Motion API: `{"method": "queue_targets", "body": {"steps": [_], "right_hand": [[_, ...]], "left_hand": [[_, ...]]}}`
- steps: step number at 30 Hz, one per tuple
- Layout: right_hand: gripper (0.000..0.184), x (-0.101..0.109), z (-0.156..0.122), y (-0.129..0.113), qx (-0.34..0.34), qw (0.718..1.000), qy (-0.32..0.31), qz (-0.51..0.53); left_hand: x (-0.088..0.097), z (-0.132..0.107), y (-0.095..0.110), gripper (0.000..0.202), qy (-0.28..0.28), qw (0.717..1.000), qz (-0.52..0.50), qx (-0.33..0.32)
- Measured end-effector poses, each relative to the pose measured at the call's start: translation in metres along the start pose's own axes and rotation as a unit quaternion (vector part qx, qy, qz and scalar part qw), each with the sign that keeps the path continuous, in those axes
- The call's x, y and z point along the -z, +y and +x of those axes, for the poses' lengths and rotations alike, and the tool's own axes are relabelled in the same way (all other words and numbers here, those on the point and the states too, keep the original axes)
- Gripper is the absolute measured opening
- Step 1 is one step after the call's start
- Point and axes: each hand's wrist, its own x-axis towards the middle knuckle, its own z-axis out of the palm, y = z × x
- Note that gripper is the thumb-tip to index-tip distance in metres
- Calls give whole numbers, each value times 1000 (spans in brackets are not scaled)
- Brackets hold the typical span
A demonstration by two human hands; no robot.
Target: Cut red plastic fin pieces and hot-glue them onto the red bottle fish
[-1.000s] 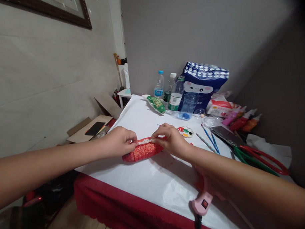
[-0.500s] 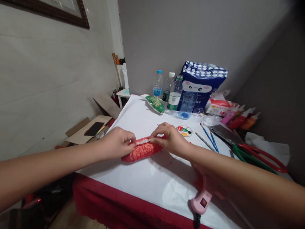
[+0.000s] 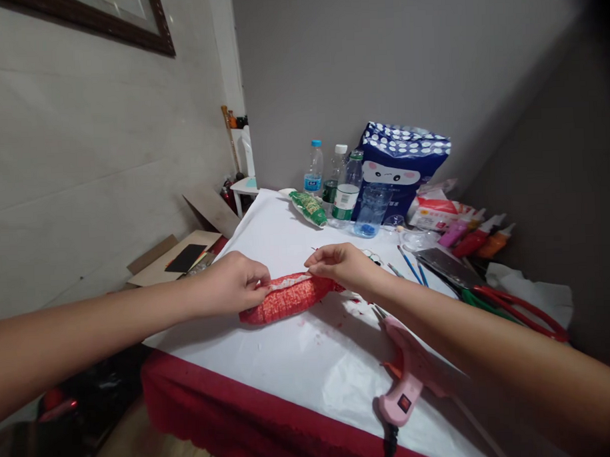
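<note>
A long, plump red piece (image 3: pixel 285 302) with a rough speckled surface, shaped somewhat like a fish, lies across the white sheet. Along its upper edge runs a thin white strip (image 3: pixel 289 281). Thumb and fingers of my left hand (image 3: pixel 237 281) are closed in a pinch at the strip's left end, on the red piece. My right hand (image 3: pixel 339 264) pinches at the strip's right end and covers part of the red piece's far end. Just right of and nearer than the red piece lies a pink hot glue gun (image 3: pixel 403 392), partly under my right forearm.
Plastic bottles (image 3: pixel 347 197), a clear cup (image 3: pixel 372 213) and a blue bag (image 3: pixel 397 165) stand at the back. A green packet (image 3: pixel 308 210) lies left of them. Rightward are paintbrushes (image 3: pixel 410 265), paint tubes (image 3: pixel 478 239) and red-and-green-handled scissors (image 3: pixel 518 308). Cardboard (image 3: pixel 176 259) sits beyond the table's left edge.
My right hand has slid right along the red piece's upper edge, so more of the white strip shows. My left hand keeps its pinch. The view has shifted slightly.
</note>
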Motion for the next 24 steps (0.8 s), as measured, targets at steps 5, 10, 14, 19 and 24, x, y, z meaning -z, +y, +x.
{"method": "queue_targets", "body": {"steps": [5,10,14,19,24], "right_hand": [[3,-1,4,1,-5,1000,18,-20],[4,6,7,4,27,996,52,-67],[1,15,4,0,98,985,88,-115],[7,14,-5,-8,214,954,54,-205],[14,5,-10,-2,284,908,41,-304]], "left_hand": [[1,2,1,20,-4,1000,1,-1],[2,3,0,18,-6,1000,0,-6],[2,2,-3,18,-11,1000,-1,-15],[2,3,-3,18,-13,1000,1,-19],[3,4,-3,17,-13,1000,3,-20]]}}
